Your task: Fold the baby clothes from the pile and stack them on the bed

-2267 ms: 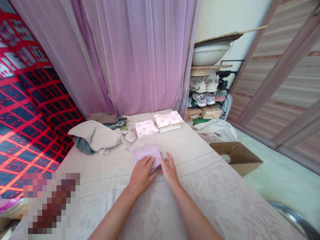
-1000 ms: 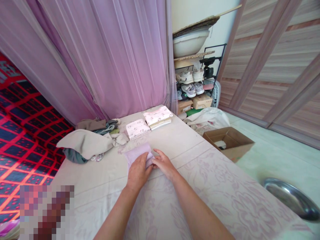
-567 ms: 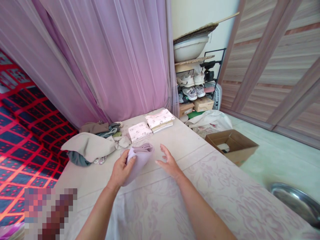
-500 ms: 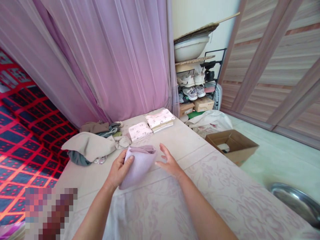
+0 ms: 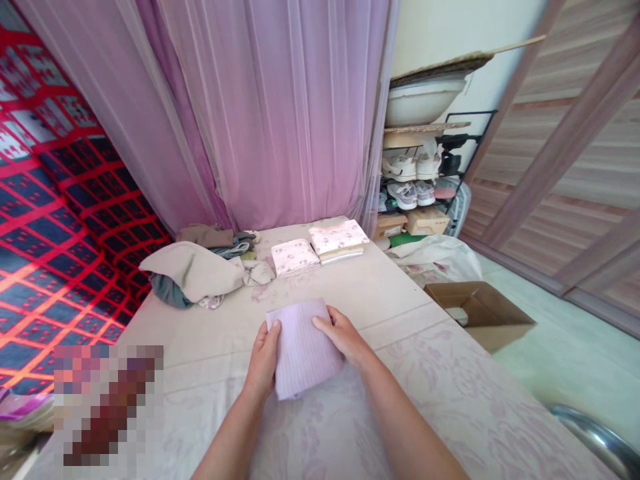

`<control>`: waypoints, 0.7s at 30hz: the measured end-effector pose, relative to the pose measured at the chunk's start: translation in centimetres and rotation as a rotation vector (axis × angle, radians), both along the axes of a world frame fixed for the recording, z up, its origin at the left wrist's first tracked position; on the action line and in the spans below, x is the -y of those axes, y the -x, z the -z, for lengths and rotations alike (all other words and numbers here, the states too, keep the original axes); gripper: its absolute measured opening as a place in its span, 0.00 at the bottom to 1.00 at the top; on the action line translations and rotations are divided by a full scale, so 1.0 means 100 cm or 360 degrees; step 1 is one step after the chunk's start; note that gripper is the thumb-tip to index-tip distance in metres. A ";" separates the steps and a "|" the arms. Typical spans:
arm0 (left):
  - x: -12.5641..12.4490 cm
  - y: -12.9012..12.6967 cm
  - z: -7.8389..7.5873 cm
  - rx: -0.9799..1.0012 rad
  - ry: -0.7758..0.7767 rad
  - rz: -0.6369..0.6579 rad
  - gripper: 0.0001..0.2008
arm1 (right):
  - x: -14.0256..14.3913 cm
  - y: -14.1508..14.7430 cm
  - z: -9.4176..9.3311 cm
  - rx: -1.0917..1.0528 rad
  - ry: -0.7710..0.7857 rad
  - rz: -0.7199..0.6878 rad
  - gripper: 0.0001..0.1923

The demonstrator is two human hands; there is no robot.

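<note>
A folded lilac piece of ribbed cloth (image 5: 306,350) is held between my two hands over the bed (image 5: 380,400). My left hand (image 5: 263,357) grips its left edge, thumb on top and fingers underneath. On the opposite edge my right hand (image 5: 345,333) has closed the same way, its thumb lying on the cloth's face. Beyond the hands lie a folded white patterned cloth (image 5: 295,257) and a stack of folded fabric (image 5: 340,237) with a similar print on top. What garment the lilac cloth is, I cannot tell.
Loose clothes (image 5: 195,270) lie heaped at the far left of the bed. An opened cardboard box (image 5: 493,327) and a metal basin (image 5: 600,437) stand on the floor to the right. Behind are a purple curtain (image 5: 290,120) and a shoe rack (image 5: 425,173).
My right hand, open and apart from the cloth before, now grips its right edge. The lilac cloth has turned with its flat face up. The view has shifted a little left.
</note>
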State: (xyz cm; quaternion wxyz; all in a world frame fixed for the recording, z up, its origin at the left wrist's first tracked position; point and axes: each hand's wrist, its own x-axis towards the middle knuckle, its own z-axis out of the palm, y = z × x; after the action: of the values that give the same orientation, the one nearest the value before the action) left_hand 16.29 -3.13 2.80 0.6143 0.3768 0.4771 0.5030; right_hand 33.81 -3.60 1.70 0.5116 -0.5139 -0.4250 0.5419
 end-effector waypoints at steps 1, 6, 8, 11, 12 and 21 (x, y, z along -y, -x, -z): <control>0.000 0.001 0.002 0.0019 0.0005 0.0014 0.27 | -0.004 -0.001 -0.001 0.0072 0.0042 -0.0001 0.20; -0.008 0.009 0.015 -0.0175 0.0069 0.0096 0.45 | -0.024 -0.010 0.001 0.0729 0.0151 -0.0004 0.17; -0.011 0.011 0.019 -0.0257 0.0105 0.0109 0.47 | -0.029 -0.011 0.004 0.0950 0.0138 -0.0011 0.19; -0.012 0.014 0.019 -0.0245 0.0169 0.0106 0.43 | -0.031 -0.009 0.007 0.1058 0.0132 -0.0055 0.22; -0.012 0.015 0.018 -0.0213 0.0193 0.0112 0.41 | -0.031 -0.009 0.006 0.1066 0.0131 -0.0069 0.22; -0.012 0.012 0.008 -0.0037 0.0220 0.0041 0.37 | -0.017 0.011 -0.029 0.1467 -0.0199 0.0115 0.22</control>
State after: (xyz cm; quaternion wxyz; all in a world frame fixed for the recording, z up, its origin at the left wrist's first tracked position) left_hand 15.08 -1.91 2.02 0.6398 0.3452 0.5130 0.4565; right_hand 32.66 -1.90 4.60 0.3179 -0.6837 -0.6217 0.2121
